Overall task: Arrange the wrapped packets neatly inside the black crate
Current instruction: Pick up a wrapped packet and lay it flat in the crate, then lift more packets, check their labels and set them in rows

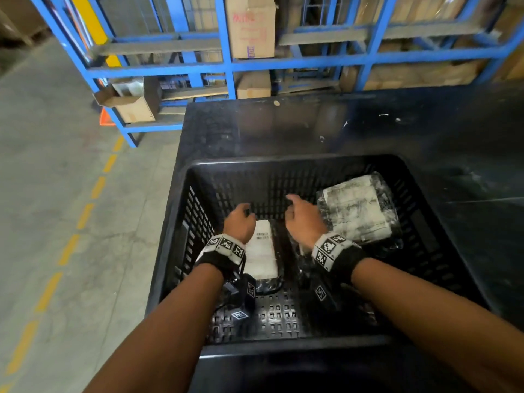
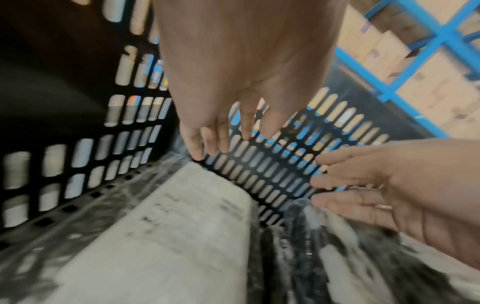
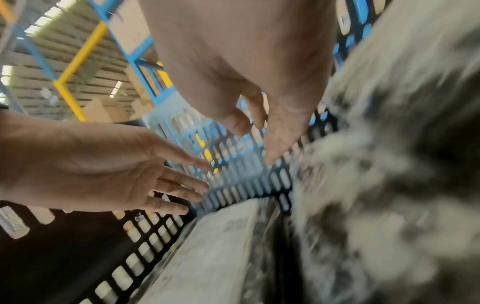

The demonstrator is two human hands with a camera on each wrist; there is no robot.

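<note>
Head view shows both forearms reaching down into the black crate point(image 1: 436, 177), each wrist wearing a band printed with coded markers. Left hand point(image 1: 239, 222) hovers over the far end of the white-labelled packet point(image 1: 262, 252), its fingers loose and spread, gripping nothing. Right hand point(image 1: 303, 219) hangs beside it, fingers likewise slack and apart — it holds nothing either (the wrist views confirm spread fingers, though they are blurred). Two wrapped packets are plain to count: the labelled one lying flat on the crate floor, and a larger plastic-wrapped packet point(image 1: 358, 209) leaning by the right wall — more crinkled wrap lies beneath the right wrist, unclear.
</note>
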